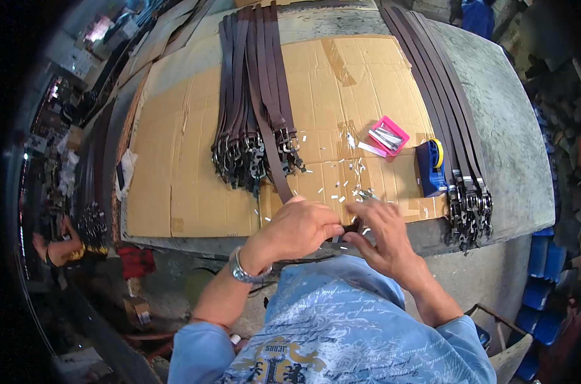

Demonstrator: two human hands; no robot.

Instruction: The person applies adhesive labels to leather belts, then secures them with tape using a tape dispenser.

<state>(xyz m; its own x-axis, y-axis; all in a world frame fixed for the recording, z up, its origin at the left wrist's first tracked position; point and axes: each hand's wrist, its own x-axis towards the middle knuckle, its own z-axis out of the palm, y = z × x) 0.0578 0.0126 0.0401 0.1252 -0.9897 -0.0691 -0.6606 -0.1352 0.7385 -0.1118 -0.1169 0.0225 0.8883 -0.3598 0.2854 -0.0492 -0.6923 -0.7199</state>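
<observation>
A dark brown belt [272,153] runs from the belt pile [239,96] down to my hands at the table's front edge. My left hand [300,229], with a metal watch on its wrist, is closed on the belt near its lower end. Beside it, my right hand [383,237] has its thumb and fingers curved around the dark buckle end [351,228], which the fingers partly hide. Small white paper bits lie scattered on the cardboard [194,141] around and beyond my hands.
A pink tray [389,136] holding pale strips sits right of centre, beside a blue tape dispenser [431,168]. More buckled belts [441,89] lie along the right. At the far left, another person [66,246] is by hanging belts. Blue bins [539,288] stand at the lower right.
</observation>
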